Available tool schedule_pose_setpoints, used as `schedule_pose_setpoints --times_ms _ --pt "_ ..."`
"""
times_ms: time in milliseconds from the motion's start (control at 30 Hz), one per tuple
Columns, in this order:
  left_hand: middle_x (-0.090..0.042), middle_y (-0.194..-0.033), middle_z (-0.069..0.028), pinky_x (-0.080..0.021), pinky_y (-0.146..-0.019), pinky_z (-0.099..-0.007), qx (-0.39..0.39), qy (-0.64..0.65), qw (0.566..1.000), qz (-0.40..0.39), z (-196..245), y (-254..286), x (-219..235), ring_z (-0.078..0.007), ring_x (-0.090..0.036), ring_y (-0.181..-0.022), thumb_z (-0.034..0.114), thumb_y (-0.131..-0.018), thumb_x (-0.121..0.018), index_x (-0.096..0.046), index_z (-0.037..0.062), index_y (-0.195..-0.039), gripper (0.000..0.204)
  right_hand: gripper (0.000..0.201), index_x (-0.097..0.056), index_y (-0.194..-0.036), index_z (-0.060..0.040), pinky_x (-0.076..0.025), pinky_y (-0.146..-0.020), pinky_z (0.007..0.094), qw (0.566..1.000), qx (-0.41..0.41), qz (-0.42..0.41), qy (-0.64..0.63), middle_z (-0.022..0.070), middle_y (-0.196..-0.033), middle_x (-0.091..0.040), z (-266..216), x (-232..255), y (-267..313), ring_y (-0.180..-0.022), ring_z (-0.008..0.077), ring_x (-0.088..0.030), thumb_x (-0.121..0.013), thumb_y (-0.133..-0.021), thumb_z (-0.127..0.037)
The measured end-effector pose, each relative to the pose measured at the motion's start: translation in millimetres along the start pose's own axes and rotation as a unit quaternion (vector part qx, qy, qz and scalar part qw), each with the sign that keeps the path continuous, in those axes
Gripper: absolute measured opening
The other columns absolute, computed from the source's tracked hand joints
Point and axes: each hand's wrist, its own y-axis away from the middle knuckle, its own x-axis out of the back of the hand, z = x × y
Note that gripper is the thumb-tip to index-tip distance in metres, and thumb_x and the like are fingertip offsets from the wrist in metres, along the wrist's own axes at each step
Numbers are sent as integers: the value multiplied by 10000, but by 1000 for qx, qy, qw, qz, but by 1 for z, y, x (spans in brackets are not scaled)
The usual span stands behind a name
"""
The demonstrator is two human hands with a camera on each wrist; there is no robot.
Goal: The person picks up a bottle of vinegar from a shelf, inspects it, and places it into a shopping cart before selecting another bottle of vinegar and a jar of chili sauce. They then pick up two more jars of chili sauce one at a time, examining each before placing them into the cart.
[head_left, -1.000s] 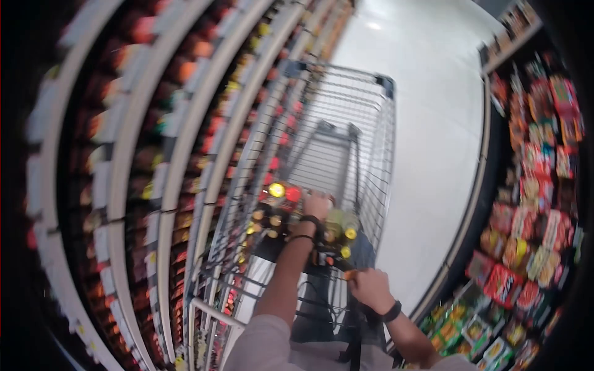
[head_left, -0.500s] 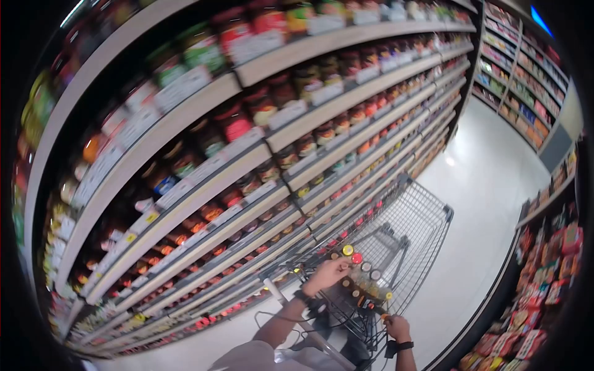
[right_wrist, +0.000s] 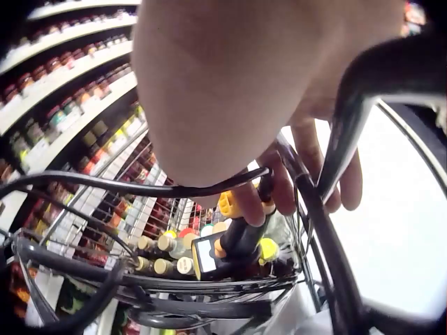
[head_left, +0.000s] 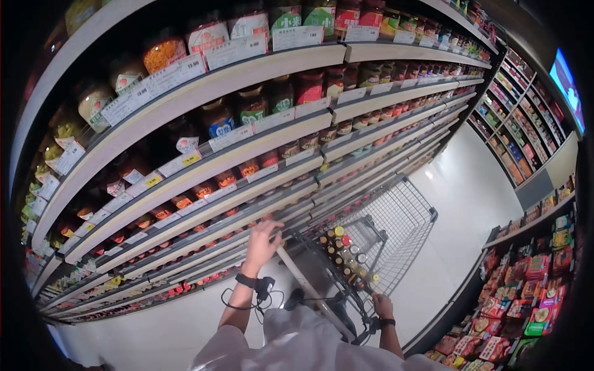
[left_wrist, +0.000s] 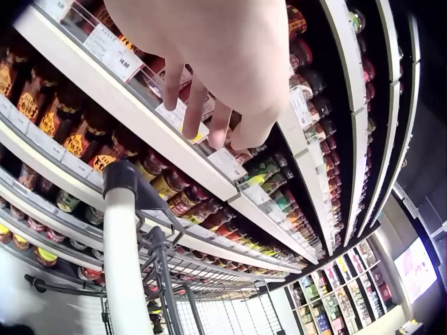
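My left hand (head_left: 265,242) is raised between the cart's pale handle bar (head_left: 309,287) and the shelves. In the left wrist view that hand (left_wrist: 216,63) has its fingers hanging loosely, holding nothing, in front of shelved jars (left_wrist: 80,139). At the cart's near right corner is my right hand (head_left: 382,306). The right wrist view shows this hand (right_wrist: 244,84) with its fingers curled over the dark rim (right_wrist: 332,258). Just beside the fingertips, a black and yellow device with a small screen (right_wrist: 206,255) lies by capped bottles (right_wrist: 162,266); whether a finger touches it is unclear.
Long shelves (head_left: 229,157) of jars with price labels run along the left. The wire cart basket (head_left: 402,226) stands ahead on the pale floor (head_left: 461,204). Packaged goods (head_left: 495,309) fill a display at right; more shelving (head_left: 513,117) and a lit screen (head_left: 564,83) are beyond.
My left hand has moved from over the bottles in the cart, back and left past the handle bar. The head view has swung toward the left shelves. My right hand stays at the cart's corner.
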Motion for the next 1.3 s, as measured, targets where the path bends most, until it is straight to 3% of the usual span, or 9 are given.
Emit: schedule_pose_setpoints --times_ms 200,333,433,667,800,867,1033,1267,1300 --pt "-713 -1105 -156 -496 -932 -429 25 3 991 -129 -14 5 -15 -375 -657 -1042 219 -862 -723 -702 75 -1102 281 517 -687 -908 -34 -499 -813 501 1000 -8 -22 -2 218 -933 -685 12 -9 -6 -957 428 -649 -487 -1009 -499" --pt "-733 -1124 -32 -17 -1155 -737 -160 -155 962 -155 -55 73 -93 -291 -523 -1296 500 -885 -658 -738 170 -1104 404 717 -670 -956 52 -468 -808 464 991 8 -49 -123 227 -870 -676 20 -5 -1 -874 351 -635 -452 -1006 -629" --pt "-736 -1030 -14 103 -1142 -751 -72 -109 968 -214 -46 70 -92 -266 -581 -1162 494 -864 -672 -759 189 -1037 362 697 -653 -1026 73 -456 -720 382 985 30 -50 -162 115 -815 -620 42 -22 -4 -812 204 -573 -463 -1020 -598" --pt "-717 -713 -47 24 -1183 -736 -31 -159 961 -224 -37 65 -94 -248 -621 -965 424 -815 -641 -796 140 -837 324 572 -629 -1282 -9 -515 -724 324 978 11 -72 -193 66 -1015 -624 60 -36 -1 -817 155 -574 -502 -1031 -506" --pt "-706 -673 -69 -3 -1192 -722 -20 -184 961 -207 -31 62 -98 -264 -634 -941 351 -820 -604 -786 115 -718 314 467 -583 -1355 -46 -443 -1010 352 929 -110 -159 -315 97 -1307 -566 7 13 23 -1212 237 -534 -562 -1042 -392" --pt "-702 -665 -83 -10 -1194 -718 -24 -194 961 -198 -33 62 -103 -273 -638 -935 322 -822 -587 -779 100 -689 323 518 -447 -1478 -151 -563 -863 400 906 -123 -202 -350 79 -1537 -432 7 25 29 -1255 250 -524 -614 -1018 -321" --pt "-697 -660 -100 -5 -1193 -715 -16 -203 957 -205 -28 55 -108 -275 -638 -941 297 -813 -583 -774 77 -685 318 741 -345 -1515 -210 -601 -743 377 925 -45 -190 -325 77 -1431 -409 28 5 19 -1059 228 -600 -630 -881 48" --pt "-720 -725 -67 52 -1188 -711 4 -182 956 -232 -22 42 -121 -273 -632 -967 336 -773 -629 -779 129 -717 262 892 -321 -1528 -209 -567 -700 336 897 6 -249 -366 84 -1388 -384 51 16 -1 -978 217 -596 -520 -748 175" --pt "-726 -802 -73 -221 -1178 -644 2 -171 961 -218 -12 36 -116 -293 -646 -919 258 -771 -671 -767 131 -786 160 912 -313 -1541 -224 -560 -701 336 891 4 -267 -368 82 -1397 -408 54 23 -4 -943 211 -604 -519 -737 154"
